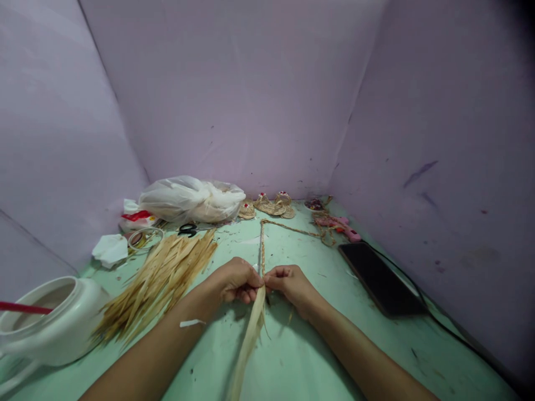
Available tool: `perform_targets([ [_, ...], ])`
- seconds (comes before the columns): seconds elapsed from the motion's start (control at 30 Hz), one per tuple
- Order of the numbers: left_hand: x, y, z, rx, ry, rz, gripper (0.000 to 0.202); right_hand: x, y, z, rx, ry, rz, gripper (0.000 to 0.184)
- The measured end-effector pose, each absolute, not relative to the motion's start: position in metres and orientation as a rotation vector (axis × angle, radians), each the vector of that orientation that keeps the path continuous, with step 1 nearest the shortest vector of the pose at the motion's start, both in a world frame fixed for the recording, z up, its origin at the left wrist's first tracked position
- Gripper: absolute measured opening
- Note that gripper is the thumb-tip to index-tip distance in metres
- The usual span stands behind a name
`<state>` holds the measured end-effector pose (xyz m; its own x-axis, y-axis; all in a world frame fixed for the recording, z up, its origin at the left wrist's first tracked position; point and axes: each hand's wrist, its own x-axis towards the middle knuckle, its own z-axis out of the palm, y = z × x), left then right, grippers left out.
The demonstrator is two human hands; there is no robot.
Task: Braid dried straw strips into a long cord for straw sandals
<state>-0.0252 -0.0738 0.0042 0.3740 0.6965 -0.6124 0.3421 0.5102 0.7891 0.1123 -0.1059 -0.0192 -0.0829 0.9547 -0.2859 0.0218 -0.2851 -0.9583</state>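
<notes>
A thin braided cord (262, 245) of dried plant fibre runs away from me along the green table, bends at its far end and trails off to the right. At its near end my left hand (242, 281) pinches the fibre between thumb and fingers. My right hand (288, 283) pinches the same spot from the other side, its fingers curled. From between the hands a loose pale fibre strip (251, 334) hangs toward me. To the left of my left arm lies a spread bundle of dry fibre strips (163, 278).
Near left stands a white pot (54, 323) with a red stick in it. Black-handled scissors (189, 229), a plastic bag (190, 200) and small woven slippers (271, 207) lie at the back. On the right are a phone (382, 278), a black cable (418, 289) and a pink tool (349, 229).
</notes>
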Motion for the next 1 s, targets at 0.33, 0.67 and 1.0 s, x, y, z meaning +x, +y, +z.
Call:
perform_targets([
  [0.33, -0.021, -0.083, 0.003, 1.201, 1.380, 0.399, 0.038, 0.118, -0.106, -0.015, -1.335, -0.967, 1.651, 0.013],
  [0.67, -0.014, -0.090, 0.006, 1.194, 1.229, 0.460, 0.032, 0.120, -0.107, -0.016, -1.254, -0.992, 1.728, 0.014],
  [1.0, -0.022, -0.084, -0.005, 1.252, 1.248, 0.425, 0.026, 0.121, -0.108, -0.011, -1.264, -1.043, 1.751, 0.017],
])
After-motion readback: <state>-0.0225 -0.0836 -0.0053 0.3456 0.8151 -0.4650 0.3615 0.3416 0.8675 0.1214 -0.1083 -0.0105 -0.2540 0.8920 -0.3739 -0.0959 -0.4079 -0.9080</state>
